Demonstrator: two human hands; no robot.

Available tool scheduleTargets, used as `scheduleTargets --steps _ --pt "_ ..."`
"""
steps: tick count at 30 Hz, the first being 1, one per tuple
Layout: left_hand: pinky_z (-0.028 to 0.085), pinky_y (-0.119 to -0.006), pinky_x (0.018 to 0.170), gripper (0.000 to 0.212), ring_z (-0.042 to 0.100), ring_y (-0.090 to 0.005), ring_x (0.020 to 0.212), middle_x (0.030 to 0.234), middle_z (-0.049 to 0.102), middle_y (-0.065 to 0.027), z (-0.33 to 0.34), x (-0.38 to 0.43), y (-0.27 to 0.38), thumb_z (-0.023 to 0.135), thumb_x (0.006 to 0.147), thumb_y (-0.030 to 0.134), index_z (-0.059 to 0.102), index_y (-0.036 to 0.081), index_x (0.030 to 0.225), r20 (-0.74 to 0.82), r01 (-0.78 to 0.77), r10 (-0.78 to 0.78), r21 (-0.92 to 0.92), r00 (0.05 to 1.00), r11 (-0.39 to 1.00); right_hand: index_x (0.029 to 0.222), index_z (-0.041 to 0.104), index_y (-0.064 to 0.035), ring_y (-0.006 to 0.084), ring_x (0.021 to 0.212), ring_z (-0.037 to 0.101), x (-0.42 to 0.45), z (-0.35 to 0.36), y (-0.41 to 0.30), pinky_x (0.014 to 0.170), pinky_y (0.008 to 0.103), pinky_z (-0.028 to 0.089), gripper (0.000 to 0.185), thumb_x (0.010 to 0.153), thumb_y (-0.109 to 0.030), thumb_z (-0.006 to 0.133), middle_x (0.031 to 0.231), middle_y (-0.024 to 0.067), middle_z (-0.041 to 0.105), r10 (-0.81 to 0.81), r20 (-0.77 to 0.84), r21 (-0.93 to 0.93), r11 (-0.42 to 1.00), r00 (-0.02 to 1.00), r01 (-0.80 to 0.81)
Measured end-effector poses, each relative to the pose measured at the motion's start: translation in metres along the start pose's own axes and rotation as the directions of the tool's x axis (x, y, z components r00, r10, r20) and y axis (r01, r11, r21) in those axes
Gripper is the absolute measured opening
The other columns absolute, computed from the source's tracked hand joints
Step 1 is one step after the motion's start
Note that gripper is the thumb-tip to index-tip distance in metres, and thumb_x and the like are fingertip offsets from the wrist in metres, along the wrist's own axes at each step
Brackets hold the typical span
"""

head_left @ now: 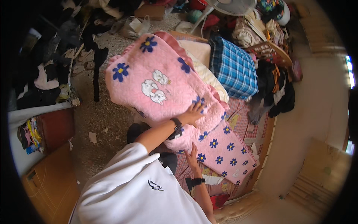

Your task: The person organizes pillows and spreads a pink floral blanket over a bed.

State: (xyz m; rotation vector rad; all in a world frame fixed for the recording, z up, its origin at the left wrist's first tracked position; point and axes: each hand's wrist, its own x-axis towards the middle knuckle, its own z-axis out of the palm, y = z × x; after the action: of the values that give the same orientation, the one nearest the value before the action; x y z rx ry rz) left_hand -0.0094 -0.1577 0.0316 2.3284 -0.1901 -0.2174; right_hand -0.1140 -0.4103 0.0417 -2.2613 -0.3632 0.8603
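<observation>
A pink quilted blanket (173, 114) with blue flowers, white cartoon animals and a ruffled edge lies partly folded across the bed. One section spreads toward the upper left, past the bed's side; another with smaller flowers reaches lower right. My left hand (195, 114) rests flat on the blanket's upper layer with fingers spread. Lower down, my right hand (192, 156) touches the blanket near its fold, fingers apart. Black bands circle both wrists. Under the blanket shows a checked, patterned bed sheet (236, 110).
A folded blue plaid blanket (236, 68) sits on the bed beside cream bedding (207, 70). Dark clothes (279, 92) are heaped by the wooden headboard (275, 51). A white fan (232, 5) stands beyond. Slippers (81, 65) and black cloth (98, 72) lie on the speckled floor (103, 120).
</observation>
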Motion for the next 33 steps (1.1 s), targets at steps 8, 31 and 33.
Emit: scheduleTargets --steps 8,31,33 --pt "0.028 -0.052 0.097 0.059 0.033 -0.0345 0.125 0.134 0.038 -0.0155 -0.132 -0.139 -0.143 0.074 0.068 0.023 0.051 0.01 0.122 -0.71 0.468 -0.334 -0.008 0.62 0.884 0.141 0.012 0.0036 0.0453 0.133 0.01 0.156 0.043 -0.119 0.109 0.0483 0.012 0.091 0.079 -0.035 0.067 0.141 0.0341 0.009 -0.045 -0.175 0.005 0.999 0.984 0.046" --pt "0.015 -0.069 0.094 0.121 0.019 -0.0519 0.127 0.14 0.014 -0.0327 -0.138 -0.134 -0.188 0.066 0.066 0.063 -0.004 0.001 0.142 -0.605 0.881 -0.649 0.222 0.461 0.418 0.128 0.036 -0.0011 0.0436 0.102 0.045 0.208 -0.013 -0.087 0.086 0.0449 0.04 0.088 0.06 -0.034 0.082 0.105 0.0255 0.042 -0.351 0.082 -0.402 0.845 0.933 0.353" --pt "0.016 -0.068 0.095 0.119 0.019 -0.0518 0.127 0.141 0.014 -0.0304 -0.137 -0.137 -0.185 0.067 0.067 0.062 -0.002 0.001 0.142 -0.564 0.885 -0.691 0.183 0.452 0.429 0.128 0.036 -0.0025 0.0434 0.102 0.045 0.207 -0.021 -0.084 0.086 0.0449 0.04 0.087 0.061 -0.035 0.081 0.106 0.0245 0.042 -0.317 0.087 -0.357 0.875 0.944 0.327"
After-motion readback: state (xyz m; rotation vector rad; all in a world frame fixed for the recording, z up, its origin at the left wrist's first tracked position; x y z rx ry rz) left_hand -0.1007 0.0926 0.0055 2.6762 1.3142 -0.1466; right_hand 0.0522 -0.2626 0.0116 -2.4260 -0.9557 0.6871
